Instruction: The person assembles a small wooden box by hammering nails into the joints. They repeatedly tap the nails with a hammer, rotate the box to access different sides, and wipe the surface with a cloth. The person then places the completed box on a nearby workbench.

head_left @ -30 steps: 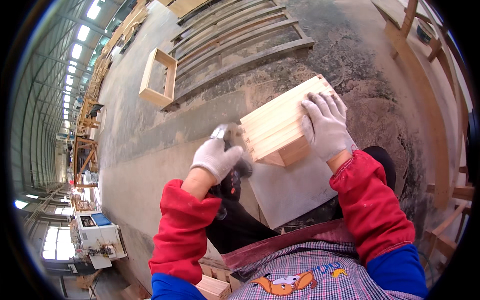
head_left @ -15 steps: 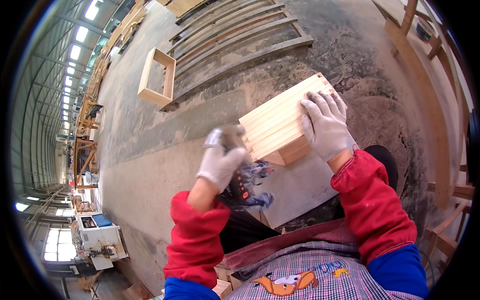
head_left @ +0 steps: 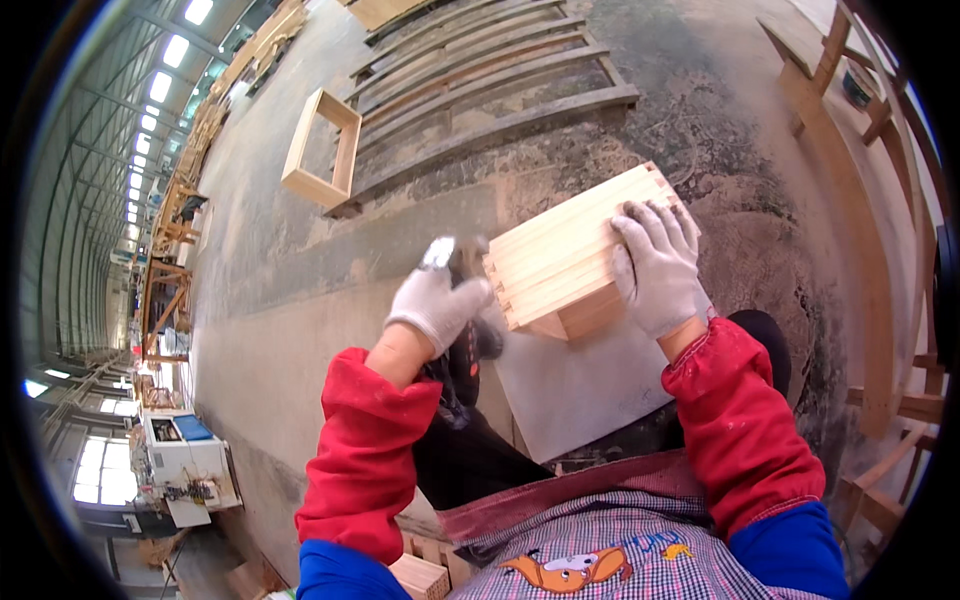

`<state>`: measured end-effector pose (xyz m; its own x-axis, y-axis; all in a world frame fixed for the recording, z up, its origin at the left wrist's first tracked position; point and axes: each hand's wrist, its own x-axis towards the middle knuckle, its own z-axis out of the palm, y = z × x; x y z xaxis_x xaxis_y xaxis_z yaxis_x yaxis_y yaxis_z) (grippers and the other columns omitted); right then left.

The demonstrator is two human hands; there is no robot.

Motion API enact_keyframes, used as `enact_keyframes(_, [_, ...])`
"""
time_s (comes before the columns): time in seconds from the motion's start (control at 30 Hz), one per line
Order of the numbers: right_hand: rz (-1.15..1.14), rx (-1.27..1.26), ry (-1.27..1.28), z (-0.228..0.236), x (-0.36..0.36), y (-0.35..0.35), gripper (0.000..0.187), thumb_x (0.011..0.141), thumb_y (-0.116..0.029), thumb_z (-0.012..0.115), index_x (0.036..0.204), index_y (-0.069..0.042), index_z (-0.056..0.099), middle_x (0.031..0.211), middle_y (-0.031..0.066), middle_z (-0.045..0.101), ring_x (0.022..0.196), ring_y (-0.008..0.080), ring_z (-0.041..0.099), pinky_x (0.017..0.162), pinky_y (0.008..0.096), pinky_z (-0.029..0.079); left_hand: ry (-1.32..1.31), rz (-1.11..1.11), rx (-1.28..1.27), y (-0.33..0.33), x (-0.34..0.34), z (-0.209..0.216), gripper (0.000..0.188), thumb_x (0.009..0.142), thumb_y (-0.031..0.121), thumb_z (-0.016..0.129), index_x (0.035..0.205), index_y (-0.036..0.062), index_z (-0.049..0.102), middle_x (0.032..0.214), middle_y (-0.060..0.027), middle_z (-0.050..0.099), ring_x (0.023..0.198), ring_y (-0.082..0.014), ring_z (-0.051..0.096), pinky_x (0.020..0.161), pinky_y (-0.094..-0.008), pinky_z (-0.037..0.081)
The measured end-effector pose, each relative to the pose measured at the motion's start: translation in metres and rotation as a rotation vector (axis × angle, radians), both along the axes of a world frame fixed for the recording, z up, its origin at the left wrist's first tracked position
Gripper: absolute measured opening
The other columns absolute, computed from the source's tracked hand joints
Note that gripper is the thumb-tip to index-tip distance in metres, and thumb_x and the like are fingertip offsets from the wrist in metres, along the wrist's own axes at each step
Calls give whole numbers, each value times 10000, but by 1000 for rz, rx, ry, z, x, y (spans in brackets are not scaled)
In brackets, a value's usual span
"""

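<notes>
**Stiff, bare-wood box, held at its right end**

The pale wooden box sits just right of centre, apparently on a grey-white panel, with its long top slanting from near left to far right. The person's hands are apart. The gloved right hand grips the box's right end, fingers across the top and thumb towards the near edge. The gloved left hand is closed around a dark handheld tool beside the box's left end; blur hides whether tool and wood touch.

The box looks rigid and probably fairly light for its bulk. Dry wood should give the gloves decent friction, though dust could make them slide. The interlocking end joints look likeliest to chip, so the long sides, away from those corners, seem the safest hold. The tool is probably denser, best held round its body.

Far left, an open wooden frame stands beside a slatted pallet.
</notes>
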<state>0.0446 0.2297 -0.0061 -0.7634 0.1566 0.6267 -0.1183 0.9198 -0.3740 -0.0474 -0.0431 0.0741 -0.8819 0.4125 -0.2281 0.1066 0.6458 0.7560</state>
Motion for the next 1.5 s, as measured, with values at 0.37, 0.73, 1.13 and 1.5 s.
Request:
enact_keyframes(0.37, [2, -3, -52, 0, 1, 0, 302, 922, -236, 602, 1177, -84, 659, 1301, 152, 633, 1261, 369, 542, 1149, 535, 328, 91, 77, 109, 2, -9, 25, 347, 840, 139, 654, 1178, 67, 624, 884, -24, 593, 761, -87, 543, 672, -291, 482])
enact_keyframes(0.73, [7, -9, -25, 1, 1, 0, 287, 926, -235, 609, 1168, -87, 656, 1295, 143, 629, 1261, 369, 535, 1154, 533, 319, -105, 56, 26, -10, 5, -14, 294, 886, 149, 651, 1163, 54, 625, 937, -34, 597, 864, -131, 572, 789, -288, 489])
enact_keyframes(1.13, [536, -723, -484, 55, 100, -86, 651, 901, -228, 719, 1434, -6, 417, 1275, 261, 586, 1182, 452, 580, 1016, 466, 473, -183, 192, 686, 33, 141, -35, 419, 1005, 246, 596, 1327, 0, 491, 1025, -133, 645, 980, -220, 640, 865, -328, 497])
enact_keyframes(1.5, [558, -1258, -523, 66, 78, -49, 835, 900, -48, 642, 1600, -36, 187, 1392, 127, 489, 948, 164, 618, 819, 293, 545, 107, 322, -69, -10, 112, -79, 666, 837, 289, 739, 1382, 2, 488, 1139, -194, 668, 1036, -306, 676, 907, -362, 524])
